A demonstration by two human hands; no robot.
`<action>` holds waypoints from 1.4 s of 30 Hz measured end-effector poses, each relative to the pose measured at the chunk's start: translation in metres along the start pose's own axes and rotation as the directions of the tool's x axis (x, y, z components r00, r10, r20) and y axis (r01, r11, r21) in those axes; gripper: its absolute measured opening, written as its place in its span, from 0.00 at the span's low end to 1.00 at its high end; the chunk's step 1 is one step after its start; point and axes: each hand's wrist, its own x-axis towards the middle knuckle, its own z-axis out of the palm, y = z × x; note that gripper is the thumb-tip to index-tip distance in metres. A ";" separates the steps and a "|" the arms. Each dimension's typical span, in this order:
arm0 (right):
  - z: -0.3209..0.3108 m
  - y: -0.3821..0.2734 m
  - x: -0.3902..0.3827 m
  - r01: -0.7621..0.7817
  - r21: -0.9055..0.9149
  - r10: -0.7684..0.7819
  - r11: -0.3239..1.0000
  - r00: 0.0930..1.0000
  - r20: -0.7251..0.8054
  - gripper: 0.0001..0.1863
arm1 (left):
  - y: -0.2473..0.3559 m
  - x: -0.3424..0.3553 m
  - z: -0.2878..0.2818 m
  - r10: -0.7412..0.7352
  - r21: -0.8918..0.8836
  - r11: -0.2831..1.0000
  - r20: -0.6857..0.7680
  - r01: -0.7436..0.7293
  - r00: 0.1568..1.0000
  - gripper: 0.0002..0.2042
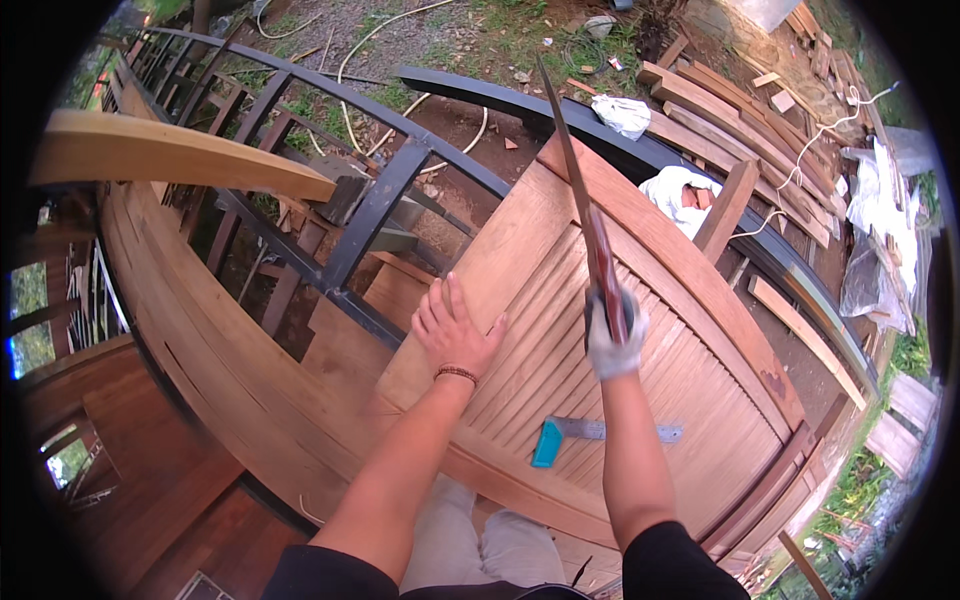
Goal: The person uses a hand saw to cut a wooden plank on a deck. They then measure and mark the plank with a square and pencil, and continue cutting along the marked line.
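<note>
My right hand (612,340), in a white work glove, is shut on the red handle of a handsaw (575,180). Its long dark blade points away from me over the far end of a wooden louvred door panel (690,390). That panel lies flat in front of me. My bare left hand (455,330) rests flat with fingers spread on the panel's near left stile. A try square (600,432) with a teal stock and a metal blade lies on the slats near my right forearm.
A dark metal railing (370,215) runs along the left and far side. A pale plank (170,150) lies across it. Stacked timber (740,110), white rags (625,112) and a cord lie on the ground beyond. Curved wooden decking (200,340) sits at left.
</note>
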 end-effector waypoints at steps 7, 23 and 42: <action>-0.021 -0.017 -0.028 -0.324 -0.056 0.328 0.944 0.942 0.073 0.10 | -0.012 -0.014 -0.003 -0.043 -0.016 0.999 0.028 0.043 0.999 0.49; -0.061 -0.063 -0.099 -0.586 0.166 0.593 0.793 0.805 0.009 0.12 | -0.021 -0.020 -0.004 -0.057 -0.068 0.996 0.057 0.060 0.997 0.48; -0.005 -0.026 0.003 -0.367 0.187 0.380 0.911 0.924 -0.037 0.14 | -0.020 -0.006 -0.011 -0.027 -0.221 0.972 0.217 0.076 0.976 0.46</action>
